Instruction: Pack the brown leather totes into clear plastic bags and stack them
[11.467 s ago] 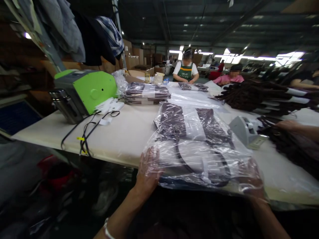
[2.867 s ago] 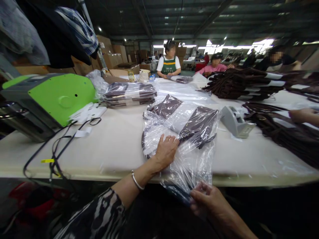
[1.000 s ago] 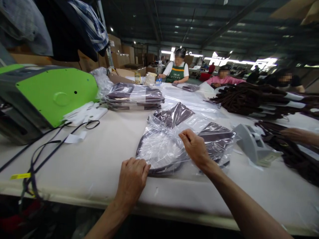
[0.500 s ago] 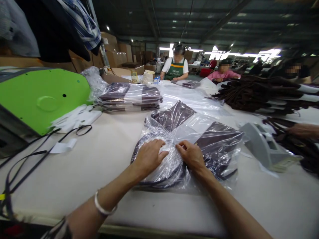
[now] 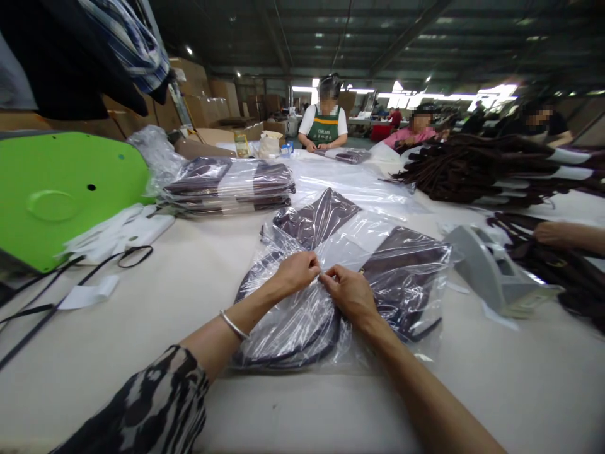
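A clear plastic bag [image 5: 293,315] lies on the table in front of me, with a dark brown bag [image 5: 401,258] inside it, a pale band across its middle and a dark strap curving at the left. My left hand [image 5: 299,271] is closed, its thumb and fingers pinching the plastic near the middle. Right beside it, my right hand [image 5: 350,291] also pinches the plastic, fingertips almost meeting the left ones. What lies between the fingertips is too small to make out beyond the film.
Wrapped brown bags [image 5: 231,183] are stacked behind at left, near a green machine [image 5: 70,189]. A grey tape dispenser [image 5: 491,265] stands at right, below a brown heap [image 5: 472,170]. A co-worker's hand [image 5: 553,234] reaches in at right. Another person [image 5: 324,123] works across the table [image 5: 189,302].
My left hand has moved right and up across the plastic, from spread fingers to a pinch beside my right hand. My right hand keeps its pinch. The view has shifted slightly.
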Action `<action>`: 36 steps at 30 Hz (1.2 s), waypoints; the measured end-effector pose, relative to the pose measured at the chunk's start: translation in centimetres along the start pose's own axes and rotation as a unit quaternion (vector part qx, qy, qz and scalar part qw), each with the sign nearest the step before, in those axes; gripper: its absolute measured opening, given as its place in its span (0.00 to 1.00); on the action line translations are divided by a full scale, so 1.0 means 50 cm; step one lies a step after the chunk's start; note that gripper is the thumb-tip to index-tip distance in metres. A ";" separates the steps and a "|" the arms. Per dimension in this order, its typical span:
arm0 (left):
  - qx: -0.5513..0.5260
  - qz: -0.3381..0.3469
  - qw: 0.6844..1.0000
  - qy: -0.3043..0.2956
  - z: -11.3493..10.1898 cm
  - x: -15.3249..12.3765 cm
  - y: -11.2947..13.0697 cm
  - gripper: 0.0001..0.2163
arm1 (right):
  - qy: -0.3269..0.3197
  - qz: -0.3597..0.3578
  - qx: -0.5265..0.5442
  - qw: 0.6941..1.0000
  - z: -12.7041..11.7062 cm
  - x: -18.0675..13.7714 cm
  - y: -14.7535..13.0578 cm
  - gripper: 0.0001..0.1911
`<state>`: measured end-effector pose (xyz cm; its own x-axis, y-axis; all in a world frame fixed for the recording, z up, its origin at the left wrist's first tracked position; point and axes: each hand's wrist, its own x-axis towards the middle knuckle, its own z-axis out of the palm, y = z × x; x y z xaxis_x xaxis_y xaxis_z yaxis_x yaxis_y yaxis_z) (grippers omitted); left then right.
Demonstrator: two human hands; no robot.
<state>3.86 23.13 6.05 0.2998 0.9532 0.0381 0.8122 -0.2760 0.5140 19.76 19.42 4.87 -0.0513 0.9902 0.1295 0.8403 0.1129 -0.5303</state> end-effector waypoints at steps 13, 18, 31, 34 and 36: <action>0.097 0.092 0.980 0.145 0.053 -0.010 -0.035 0.03 | -0.009 -0.001 -0.145 0.989 -0.074 -0.082 0.070 0.05; 0.094 0.074 0.983 0.138 0.051 -0.006 -0.032 0.04 | 0.037 -0.073 -0.038 0.996 -0.138 -0.134 0.116 0.08; 0.088 0.115 0.976 0.163 0.064 0.011 -0.059 0.11 | 0.273 0.257 0.053 0.926 -0.456 -0.077 0.475 0.17; 0.107 0.117 0.974 0.164 0.061 0.011 -0.057 0.11 | 0.272 0.276 0.083 0.918 -0.464 -0.049 0.511 0.18; 0.114 0.116 0.973 0.165 0.059 0.009 -0.054 0.12 | 0.276 0.295 0.094 0.910 -0.473 -0.036 0.521 0.14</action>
<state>3.29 23.93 2.15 0.3415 0.8391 0.4235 0.8431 -0.4726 0.2566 54.50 18.66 10.63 0.7006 0.6976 0.1499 0.5246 -0.3611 -0.7710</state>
